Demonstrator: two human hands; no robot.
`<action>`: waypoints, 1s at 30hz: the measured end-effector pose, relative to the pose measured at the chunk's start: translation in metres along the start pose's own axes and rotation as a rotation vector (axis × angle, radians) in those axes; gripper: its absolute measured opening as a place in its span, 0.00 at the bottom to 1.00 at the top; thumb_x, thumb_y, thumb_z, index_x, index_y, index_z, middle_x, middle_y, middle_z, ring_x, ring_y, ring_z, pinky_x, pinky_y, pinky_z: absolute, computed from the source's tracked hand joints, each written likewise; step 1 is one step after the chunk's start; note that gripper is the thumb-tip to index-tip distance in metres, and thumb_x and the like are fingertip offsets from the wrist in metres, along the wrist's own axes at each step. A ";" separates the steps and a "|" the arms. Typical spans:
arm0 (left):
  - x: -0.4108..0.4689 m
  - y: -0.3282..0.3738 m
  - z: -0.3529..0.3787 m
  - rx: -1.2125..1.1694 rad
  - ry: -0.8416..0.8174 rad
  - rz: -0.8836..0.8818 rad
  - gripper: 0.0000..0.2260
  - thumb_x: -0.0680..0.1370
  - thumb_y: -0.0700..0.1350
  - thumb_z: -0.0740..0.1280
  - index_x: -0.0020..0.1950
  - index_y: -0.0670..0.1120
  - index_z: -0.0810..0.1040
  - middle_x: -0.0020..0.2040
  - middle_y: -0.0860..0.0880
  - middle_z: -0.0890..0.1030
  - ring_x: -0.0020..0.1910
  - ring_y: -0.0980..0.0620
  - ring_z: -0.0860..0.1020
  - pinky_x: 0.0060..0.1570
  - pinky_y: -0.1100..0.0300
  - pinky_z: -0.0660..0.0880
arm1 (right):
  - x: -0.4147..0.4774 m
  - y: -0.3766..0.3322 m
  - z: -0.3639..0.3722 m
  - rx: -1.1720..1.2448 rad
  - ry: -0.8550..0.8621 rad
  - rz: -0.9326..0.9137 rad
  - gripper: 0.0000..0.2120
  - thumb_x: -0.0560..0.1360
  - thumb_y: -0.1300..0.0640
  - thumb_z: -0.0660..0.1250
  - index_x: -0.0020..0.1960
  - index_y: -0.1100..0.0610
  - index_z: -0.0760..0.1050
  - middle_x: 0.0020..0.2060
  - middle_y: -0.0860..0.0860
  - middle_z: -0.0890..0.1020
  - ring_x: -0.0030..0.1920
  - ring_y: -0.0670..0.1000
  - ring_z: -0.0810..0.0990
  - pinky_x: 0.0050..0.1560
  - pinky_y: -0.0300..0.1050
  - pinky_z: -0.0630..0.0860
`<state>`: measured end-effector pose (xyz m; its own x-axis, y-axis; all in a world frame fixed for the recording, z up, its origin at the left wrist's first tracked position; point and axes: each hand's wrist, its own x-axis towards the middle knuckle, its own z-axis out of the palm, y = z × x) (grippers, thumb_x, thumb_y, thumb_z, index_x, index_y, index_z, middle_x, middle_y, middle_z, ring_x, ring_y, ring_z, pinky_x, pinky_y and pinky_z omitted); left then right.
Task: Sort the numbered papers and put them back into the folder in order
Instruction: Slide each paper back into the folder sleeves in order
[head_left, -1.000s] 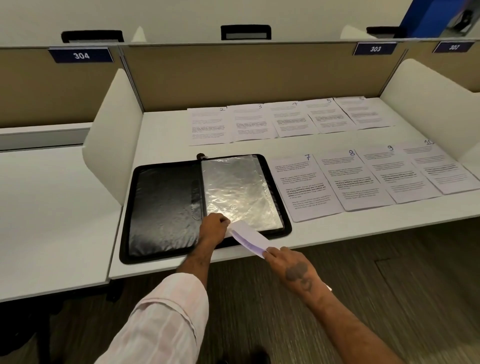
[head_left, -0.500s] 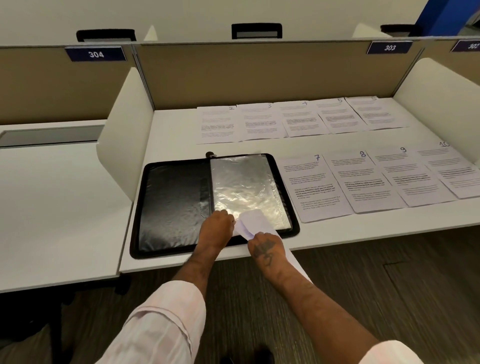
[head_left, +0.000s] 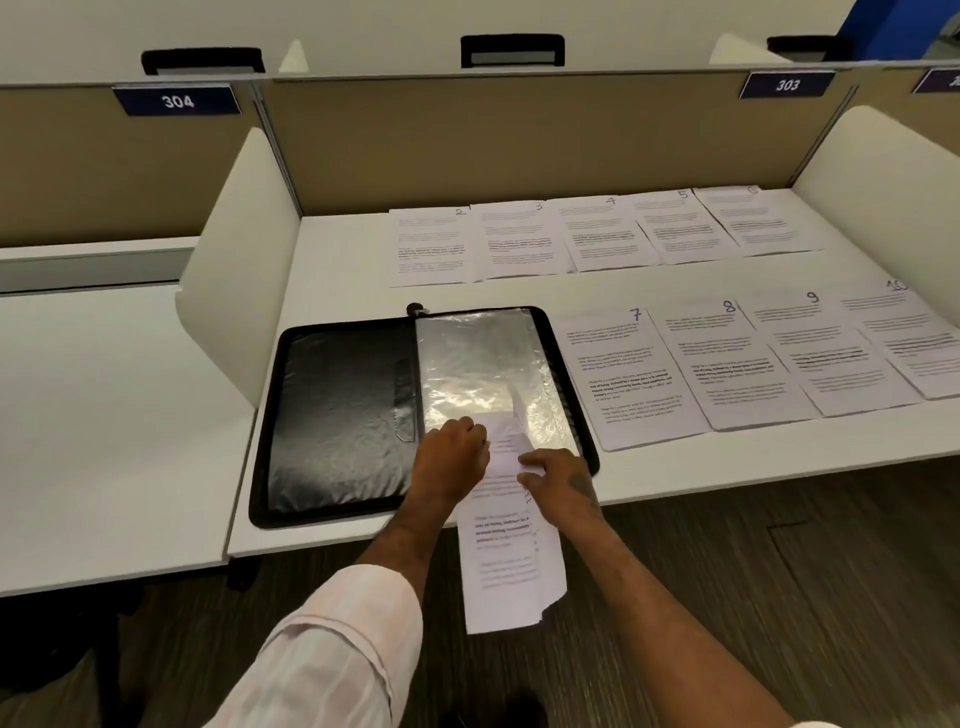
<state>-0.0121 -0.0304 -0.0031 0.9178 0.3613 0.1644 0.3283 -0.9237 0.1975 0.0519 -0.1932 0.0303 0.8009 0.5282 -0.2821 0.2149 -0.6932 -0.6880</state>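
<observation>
— Where is the loose sheet (head_left: 511, 571) now?

— Its top end lies at the clear sleeve (head_left: 478, 364) on the right half of the open black folder (head_left: 337, 415), and one corner seems to be under the plastic. The rest hangs over the front edge of the worktop (head_left: 343, 260). A second ago the sheet was wholly off the worktop, short of the folder. Half a second ago only its tip reached the sleeve's near edge.

— And the person's hands?

— The left hand (head_left: 452, 457) is curled on the sleeve's near edge, where it was in both earlier moments. The right hand (head_left: 558, 480) pinches the sheet at its right edge. It has come up from below the worktop's edge and now sits just beside the left hand, with the sheet between them.

— Can the sheet's number be read?

— No. That end is hidden by the hands and the shiny plastic.

— Has anything else shifted?

— No. The back row of papers (head_left: 597, 234) lies as before along the divider (head_left: 519, 140); they are numbered 2 to 5, plus one more with a faint number. The front row of papers (head_left: 727, 364), 7 to 10, lies just right of the folder with edges overlapping.
</observation>
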 end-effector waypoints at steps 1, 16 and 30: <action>0.002 0.004 0.001 -0.008 0.006 0.012 0.10 0.80 0.49 0.62 0.51 0.45 0.80 0.46 0.48 0.80 0.43 0.49 0.78 0.41 0.54 0.77 | 0.001 0.003 -0.002 0.049 0.011 0.019 0.12 0.77 0.57 0.68 0.60 0.55 0.79 0.59 0.51 0.80 0.50 0.44 0.77 0.43 0.27 0.71; -0.006 0.006 0.023 -0.004 0.029 0.044 0.05 0.73 0.45 0.73 0.45 0.46 0.80 0.41 0.49 0.80 0.36 0.50 0.78 0.30 0.56 0.76 | 0.029 0.012 0.008 0.492 0.207 0.322 0.22 0.72 0.55 0.75 0.58 0.53 0.66 0.54 0.56 0.77 0.48 0.54 0.80 0.38 0.43 0.77; -0.016 -0.008 0.017 0.078 -0.073 -0.020 0.03 0.75 0.44 0.70 0.44 0.45 0.80 0.39 0.48 0.80 0.35 0.49 0.78 0.31 0.55 0.75 | -0.006 0.057 -0.008 0.416 -0.354 0.372 0.20 0.71 0.63 0.74 0.62 0.59 0.77 0.57 0.53 0.82 0.51 0.49 0.81 0.52 0.43 0.79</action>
<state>-0.0261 -0.0308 -0.0240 0.9237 0.3724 0.0901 0.3607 -0.9245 0.1236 0.0634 -0.2401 -0.0024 0.5325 0.4683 -0.7051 -0.3316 -0.6509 -0.6829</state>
